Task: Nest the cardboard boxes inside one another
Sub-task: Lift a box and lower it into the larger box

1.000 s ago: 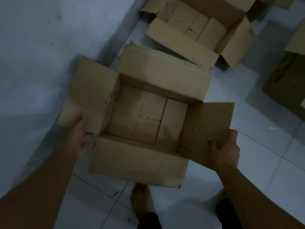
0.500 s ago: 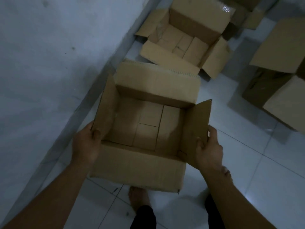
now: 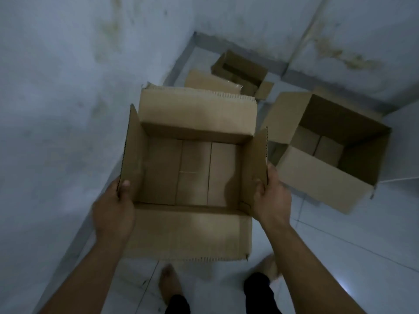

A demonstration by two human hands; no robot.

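You hold an open box between your two hands, lifted above the floor, its mouth facing up at you. Your left hand is clamped on the left side flap at about 8 o'clock of the box, thumb hooked over the flap's edge on the inside and the rest of the hand outside. Your right hand grips the right side flap at about 4 o'clock, fingers curled round its edge. Both side flaps stand up; the far flap at 12 o'clock leans away from you and the near flap at 6 o'clock hangs down toward your feet. Inside, only the folded bottom panels show.

A second, larger open box sits on the floor at 2 o'clock from the held one, just beside your right hand, tilted so its mouth faces up and toward you. A third box lies in the corner at 12 o'clock, near the wall, with a flat piece of cardboard in front of it, partly hidden by the far flap.
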